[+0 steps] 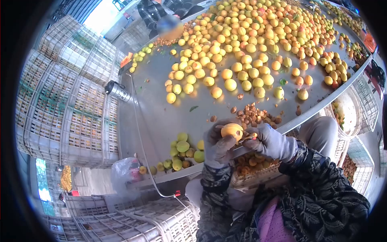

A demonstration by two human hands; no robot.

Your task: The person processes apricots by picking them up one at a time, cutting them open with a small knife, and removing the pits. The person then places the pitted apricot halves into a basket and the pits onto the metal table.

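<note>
In the head view, the left hand point(217, 146), in a grey glove, is just below and right of the middle of the frame. Its fingers curl around one round yellow fruit point(231, 131). The fruit sits at the top of the hand, on the side that faces the other hand. It looks about as wide as it is tall, so I cannot pick out a long way and a short way on it.

The right hand point(277, 141), in a grey glove too, is a little further right in the frame. It pinches a small tool point(250, 137) with some red and yellow on it. The tool lies on a slant, with its low end pointing left, toward the fruit. From the right hand, the fruit is to the left and a tiny bit higher up. The left hand is the nearer one, since it holds the fruit. The tool's tip is right by the fruit's lower right side, but I cannot tell if the two touch.

Just above the hands, brown bits point(253, 114) lie in a heap on the shiny table point(157, 115). A big pile of yellow fruit point(242, 28) fills the top of the frame. Some green fruit point(182, 146) lies left of the left hand. Below the hands, at the lower middle, a basket point(258, 182) holds orange-brown pieces point(252, 160).
</note>
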